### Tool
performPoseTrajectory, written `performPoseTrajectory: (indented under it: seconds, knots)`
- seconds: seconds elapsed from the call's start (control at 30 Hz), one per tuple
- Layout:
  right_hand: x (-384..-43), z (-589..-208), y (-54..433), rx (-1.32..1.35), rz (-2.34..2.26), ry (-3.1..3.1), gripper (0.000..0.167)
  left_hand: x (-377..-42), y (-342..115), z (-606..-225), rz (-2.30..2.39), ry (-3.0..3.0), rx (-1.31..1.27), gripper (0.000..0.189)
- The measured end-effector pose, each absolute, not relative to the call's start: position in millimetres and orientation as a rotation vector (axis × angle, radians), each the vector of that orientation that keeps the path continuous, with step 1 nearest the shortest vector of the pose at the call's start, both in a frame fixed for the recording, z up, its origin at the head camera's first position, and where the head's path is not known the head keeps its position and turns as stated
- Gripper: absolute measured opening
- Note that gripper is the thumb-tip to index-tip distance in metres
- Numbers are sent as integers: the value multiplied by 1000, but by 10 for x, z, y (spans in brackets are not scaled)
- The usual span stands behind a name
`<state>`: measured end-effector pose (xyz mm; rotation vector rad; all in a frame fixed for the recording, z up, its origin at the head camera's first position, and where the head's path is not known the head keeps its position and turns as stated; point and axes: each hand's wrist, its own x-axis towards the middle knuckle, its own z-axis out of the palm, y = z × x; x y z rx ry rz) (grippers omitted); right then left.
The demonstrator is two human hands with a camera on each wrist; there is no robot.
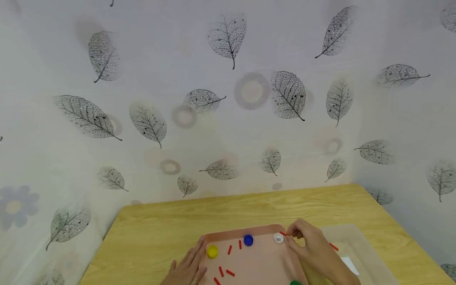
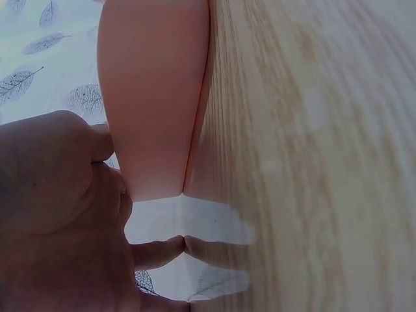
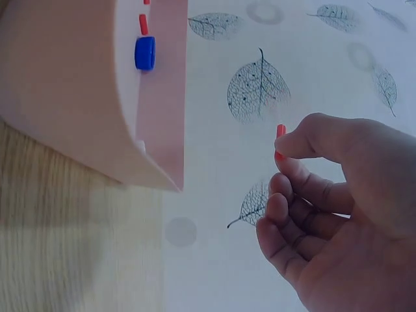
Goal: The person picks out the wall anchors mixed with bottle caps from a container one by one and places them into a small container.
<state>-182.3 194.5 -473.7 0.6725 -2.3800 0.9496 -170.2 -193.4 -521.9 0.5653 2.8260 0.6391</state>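
Bare fingers (image 3: 325,192), bare right wrist (image 1: 338,267)

Seven visible red sticks (image 1: 230,273), four caps (image 1: 212,251), two trays (image 1: 263,261), two hands (image 1: 315,247)

Pale wall (image 1: 246,132), dark skeleton-leaf prints (image 1: 288,95), faint rings (image 1: 240,91), lilac flower (image 1: 13,206), wood-grain tabletop (image 1: 160,221)

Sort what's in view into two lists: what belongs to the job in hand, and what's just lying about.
Likely the job:
red stick, pinched in right fingers
pink tray, left fingers at its side
other sticks
yellow cap, blue cap, white cap
green piece, partly seen
pale tray, one stick inside

Lying about or background, probably:
white paper
table
wall
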Motion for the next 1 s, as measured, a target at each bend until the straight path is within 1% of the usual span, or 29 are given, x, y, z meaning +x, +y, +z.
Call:
performPoseTrajectory:
  seconds: [0.27,0.6,1.0]
  knots:
    - [-1839,-4681,2098,599,903,-2405,35,-1717,-1932,-5244,639,2838,565,67]
    - [-1875,-4646,2346,499,862,-2425,31,-1727,-1940,-5249,660,2819,581,66]
    - [-1839,-4616,2588,416,821,-2410,32,-1725,-1942,-5244,666,2816,592,67]
